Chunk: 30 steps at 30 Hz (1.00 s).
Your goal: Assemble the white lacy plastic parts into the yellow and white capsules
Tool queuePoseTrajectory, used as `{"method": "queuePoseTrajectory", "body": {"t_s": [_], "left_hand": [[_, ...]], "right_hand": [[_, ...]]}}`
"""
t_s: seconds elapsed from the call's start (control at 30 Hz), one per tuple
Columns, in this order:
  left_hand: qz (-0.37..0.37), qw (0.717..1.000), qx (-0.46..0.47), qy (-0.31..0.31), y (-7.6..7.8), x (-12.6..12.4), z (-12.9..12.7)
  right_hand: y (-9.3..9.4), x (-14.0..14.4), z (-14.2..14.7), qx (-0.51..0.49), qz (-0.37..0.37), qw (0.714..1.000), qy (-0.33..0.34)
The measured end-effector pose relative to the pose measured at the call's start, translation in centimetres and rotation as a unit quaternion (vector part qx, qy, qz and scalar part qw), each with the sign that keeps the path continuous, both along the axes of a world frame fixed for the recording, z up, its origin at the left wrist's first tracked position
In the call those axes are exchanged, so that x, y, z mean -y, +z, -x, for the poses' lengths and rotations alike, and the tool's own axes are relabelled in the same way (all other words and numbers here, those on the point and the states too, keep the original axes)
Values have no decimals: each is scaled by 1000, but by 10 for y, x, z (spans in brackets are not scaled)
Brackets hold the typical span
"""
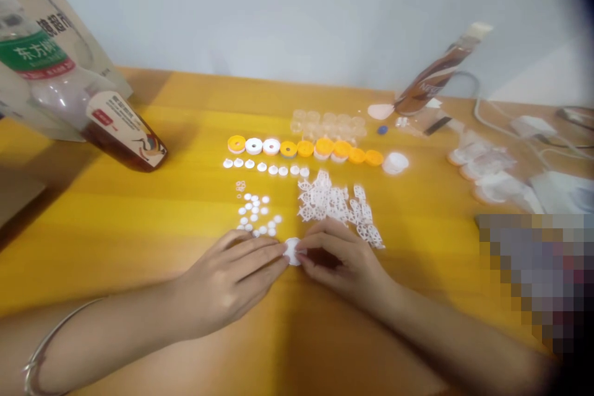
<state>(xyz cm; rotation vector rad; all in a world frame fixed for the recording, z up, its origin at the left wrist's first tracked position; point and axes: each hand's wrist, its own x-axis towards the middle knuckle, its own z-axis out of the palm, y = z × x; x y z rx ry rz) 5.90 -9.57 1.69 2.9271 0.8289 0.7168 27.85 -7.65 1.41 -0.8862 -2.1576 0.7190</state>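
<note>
Round white plastic disc [292,251] between both hands' fingers [273,252], glossy yellow table [139,223].

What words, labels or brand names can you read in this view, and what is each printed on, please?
"东方": white characters on the green label of the clear bottle at far left; the rest is cut off.
"康超市": on the paper bag behind it, partly hidden.
Brown bottle: white lettering too blurred to read.
Dark bottle's label: print too small.
</note>
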Motion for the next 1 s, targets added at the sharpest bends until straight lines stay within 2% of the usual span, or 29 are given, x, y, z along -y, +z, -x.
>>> {"method": "queuePoseTrajectory", "body": {"t_s": [0.3, 0.57, 0.77, 1.0], "left_hand": [[-6, 1000, 5, 2, 1, -1, -1], [8, 1000, 3, -1, 2, -1, 0], [14, 1000, 1, -8, 0, 0, 1], [16, 1000, 4, -10, 0, 0, 1]], "right_hand": [[-2, 0, 0, 3, -6, 1000, -9], [-2, 2, 1, 12, -53, 998, -21], [9, 9, -6, 23, -105, 992, -64], [5, 16, -8, 44, -129, 991, -11]]}}
